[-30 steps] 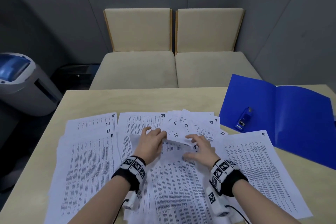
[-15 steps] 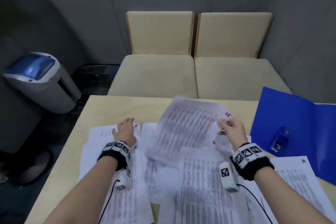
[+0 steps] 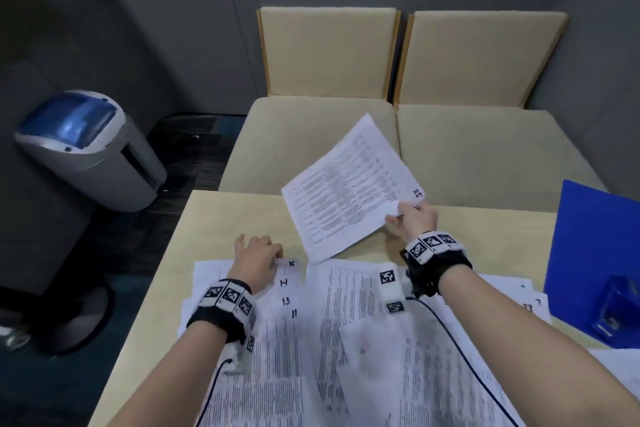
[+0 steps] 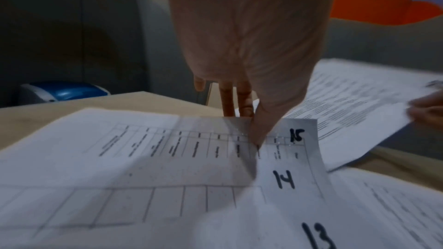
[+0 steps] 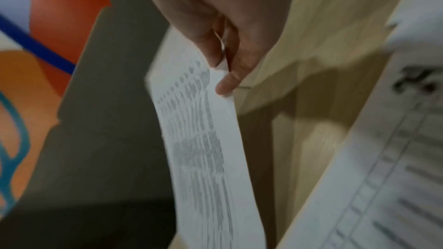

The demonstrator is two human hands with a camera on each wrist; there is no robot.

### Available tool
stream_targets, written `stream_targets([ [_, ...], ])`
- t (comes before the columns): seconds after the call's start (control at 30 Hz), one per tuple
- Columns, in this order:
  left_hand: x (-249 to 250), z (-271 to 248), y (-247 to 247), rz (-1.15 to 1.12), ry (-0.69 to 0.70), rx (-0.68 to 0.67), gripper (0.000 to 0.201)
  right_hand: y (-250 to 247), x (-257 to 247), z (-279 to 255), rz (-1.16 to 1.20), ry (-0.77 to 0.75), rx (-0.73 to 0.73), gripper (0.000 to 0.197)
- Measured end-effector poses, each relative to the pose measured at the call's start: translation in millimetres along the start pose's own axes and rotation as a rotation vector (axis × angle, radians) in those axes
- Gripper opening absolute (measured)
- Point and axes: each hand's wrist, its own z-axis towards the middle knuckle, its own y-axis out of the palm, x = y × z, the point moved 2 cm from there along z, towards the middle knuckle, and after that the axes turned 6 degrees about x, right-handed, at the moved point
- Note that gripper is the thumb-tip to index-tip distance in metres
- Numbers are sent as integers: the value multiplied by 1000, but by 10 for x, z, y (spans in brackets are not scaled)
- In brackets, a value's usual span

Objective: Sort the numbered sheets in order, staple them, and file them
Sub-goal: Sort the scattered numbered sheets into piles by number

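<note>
Numbered printed sheets cover the near part of the wooden table point(image 3: 221, 218). My right hand point(image 3: 401, 217) pinches the corner of sheet 25 point(image 3: 346, 191) between thumb and fingers and holds it tilted in the air over the table's far edge; the right wrist view shows the same pinch on sheet 25 point(image 5: 203, 149). My left hand point(image 3: 263, 250) is at the far edge of the left stack point(image 3: 287, 291), numbered 15, 14, 13, 11. There the thumb point(image 4: 257, 135) presses on sheet 15 point(image 4: 167, 149) while the fingers point(image 4: 227, 101) reach down behind its slightly raised edge.
An open blue folder point(image 3: 595, 239) lies at the right with a blue stapler point(image 3: 616, 312) on it. More loose sheets point(image 3: 363, 340) overlap in the middle. Two beige seats point(image 3: 329, 135) stand beyond the table, and a grey and blue bin point(image 3: 90, 149) stands on the floor at the left.
My right hand has picked sheet 25 out of the middle pile and raised it further away. My left hand has moved from the middle pile to the left stack's far edge.
</note>
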Motion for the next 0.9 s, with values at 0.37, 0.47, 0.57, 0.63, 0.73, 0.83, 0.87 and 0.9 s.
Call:
stream_targets([
  [0.37, -64, -117, -40, -46, 58, 163, 17, 1215, 594, -746, -852, -136, -611, 32],
  [0.47, -68, -94, 25, -35, 13, 155, 23, 1238, 657, -903, -948, -208, -666, 32],
  [0.57, -64, -75, 98, -36, -37, 134, 27, 1182, 717, -967, -988, -254, -711, 35],
  [0.63, -45, -89, 139, 0, -84, 98, 30, 1049, 698, -1044, -944, -313, -699, 50],
  [0.73, 53, -132, 170, 42, -168, 156, 49, 603, 627, -1166, -755, -366, -642, 46],
  [0.83, 484, -203, 75, -17, -75, 346, 53, -152, 586, -1136, -624, -408, -496, 30],
  [0.87, 715, -256, 39, -41, 3, 391, 46, -458, 582, -1076, -606, -409, -415, 25],
  [0.9, 967, -320, 17, -86, 89, 393, 37, -762, 591, -988, -598, -397, -321, 22],
])
